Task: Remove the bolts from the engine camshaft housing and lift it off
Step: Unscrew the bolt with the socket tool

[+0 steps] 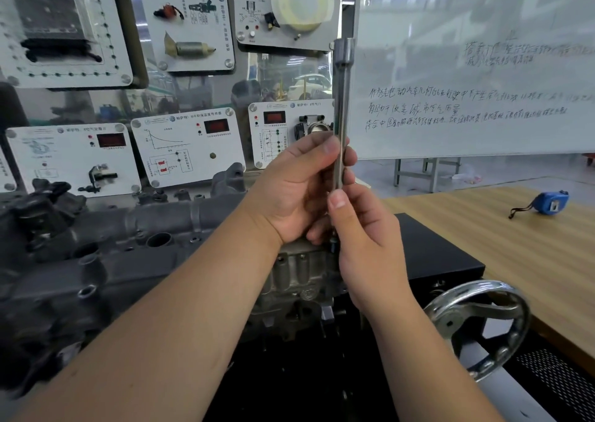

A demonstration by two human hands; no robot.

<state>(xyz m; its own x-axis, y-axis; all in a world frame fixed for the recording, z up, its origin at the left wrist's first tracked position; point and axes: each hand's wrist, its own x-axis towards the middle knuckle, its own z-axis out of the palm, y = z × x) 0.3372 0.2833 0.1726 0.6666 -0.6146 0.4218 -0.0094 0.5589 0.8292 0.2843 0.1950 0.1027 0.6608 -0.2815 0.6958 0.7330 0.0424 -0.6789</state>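
Observation:
A long steel socket extension bar [342, 99] stands upright in the middle of the view, its thick end at the top. My left hand [299, 189] wraps around the middle of the shaft. My right hand [360, 228] pinches the shaft just below, thumb on the front. The bar's lower end is hidden behind my fingers, right over the near right corner of the grey camshaft housing [128, 247]. The housing lies across the engine [299, 280] on the left, with open round holes on top. No bolt is clearly visible.
A chrome handwheel [476, 325] juts out at the lower right of the engine stand. A black box [441, 254] sits behind my right hand. A wooden table [515, 244] on the right carries a blue tape measure [547, 202]. Display panels [186, 151] and a whiteboard [467, 67] stand behind.

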